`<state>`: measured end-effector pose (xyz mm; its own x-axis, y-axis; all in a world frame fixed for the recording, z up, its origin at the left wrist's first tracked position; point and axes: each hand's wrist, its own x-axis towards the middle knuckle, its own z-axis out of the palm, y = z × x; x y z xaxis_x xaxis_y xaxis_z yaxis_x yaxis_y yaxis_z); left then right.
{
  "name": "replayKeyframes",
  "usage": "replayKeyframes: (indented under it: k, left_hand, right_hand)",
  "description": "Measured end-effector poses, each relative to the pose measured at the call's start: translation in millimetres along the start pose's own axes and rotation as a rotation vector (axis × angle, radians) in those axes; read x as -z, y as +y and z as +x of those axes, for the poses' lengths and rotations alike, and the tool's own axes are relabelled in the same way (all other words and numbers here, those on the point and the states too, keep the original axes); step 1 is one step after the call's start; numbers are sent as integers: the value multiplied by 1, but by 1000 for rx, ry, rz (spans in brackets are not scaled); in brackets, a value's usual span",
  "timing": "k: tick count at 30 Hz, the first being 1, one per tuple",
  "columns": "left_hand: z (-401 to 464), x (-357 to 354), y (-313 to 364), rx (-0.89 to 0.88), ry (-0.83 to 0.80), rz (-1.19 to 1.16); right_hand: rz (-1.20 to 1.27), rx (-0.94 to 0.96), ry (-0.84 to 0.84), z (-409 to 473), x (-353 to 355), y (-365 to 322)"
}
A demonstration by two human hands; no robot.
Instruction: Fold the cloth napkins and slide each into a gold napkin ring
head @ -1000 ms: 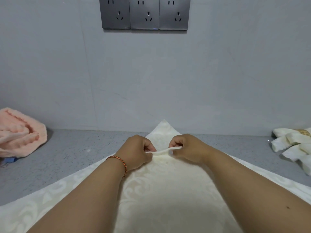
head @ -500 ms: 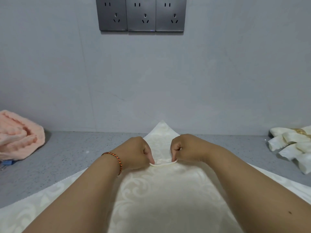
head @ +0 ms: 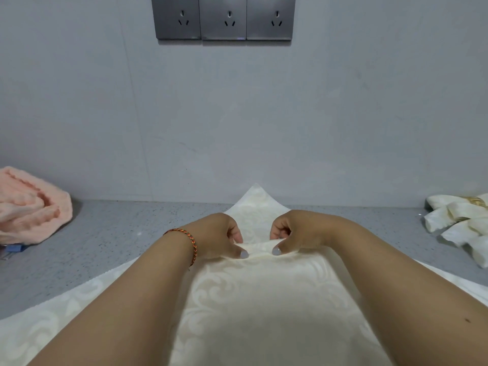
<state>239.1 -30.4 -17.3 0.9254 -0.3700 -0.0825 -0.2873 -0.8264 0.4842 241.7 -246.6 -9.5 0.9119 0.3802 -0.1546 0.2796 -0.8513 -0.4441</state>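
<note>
pinching a small ridge of the cream napkin (head: pixel 264 299) between thumb and curled fingers, the left hand (head: pixel 219 237) and the right hand (head: pixel 295 233) sit close together near the far corner of the cloth, just apart from each other. the napkin lies flat on the grey surface (head: pixel 118 233) like a diamond, one corner pointing to the wall, and i think this is on purpose: from a corner the pleats can run across the widest part. the raised fold (head: pixel 260 247) between the two thumbs looks like one pleat of an accordion fold, so the folding seems to be only at its start, because most of the cloth toward the person is flat and not gathered.

at the right edge lies a heap of finished napkins (head: pixel 459 225) with a gold ring (head: pixel 474 199) visible on one of them, kept aside so they do not disturb the work. i cannot see a free ring for this napkin. on the left a pink towel (head: pixel 31 204) lies bunched by the wall, well apart. three grey sockets (head: pixel 224 19) are on the wall above. the left wrist wears a braided bracelet (head: pixel 188 240).
</note>
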Motion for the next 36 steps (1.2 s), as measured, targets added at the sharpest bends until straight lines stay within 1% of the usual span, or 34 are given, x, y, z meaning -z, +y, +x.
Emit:
replayKeyframes:
  k: [4,8,11,15,19,22,24,28,32,36]
  left_hand:
    - [-2,4,3,-28,-33,25]
    - [-4,4,8,-41,-11,29]
    - [-6,5,9,-47,12,50]
    - [-8,10,14,-74,-51,126]
    - [-11,16,19,-28,-133,158]
    - [-12,24,22,30,-202,108]
    - [-12,26,21,47,-237,96]
    - [-5,16,16,18,-178,167]
    - [-5,14,14,61,-182,231]
    - [-6,15,20,61,-187,316]
  right_hand:
    - [-54,44,36,-2,2,-6]
    - [-149,83,64,-7,5,-17]
    - [-258,76,51,-9,4,-26]
    - [-350,55,-3,-12,3,-36]
    - [-334,0,-72,-15,6,-41]
    - [-240,-59,-114,-16,12,-41]
    - [-206,-66,-133,-18,15,-40]
    - [-271,-22,-125,-14,9,-36]
    - [-309,-86,-111,-12,6,-32]
    - [-359,-129,-172,-11,10,-39]
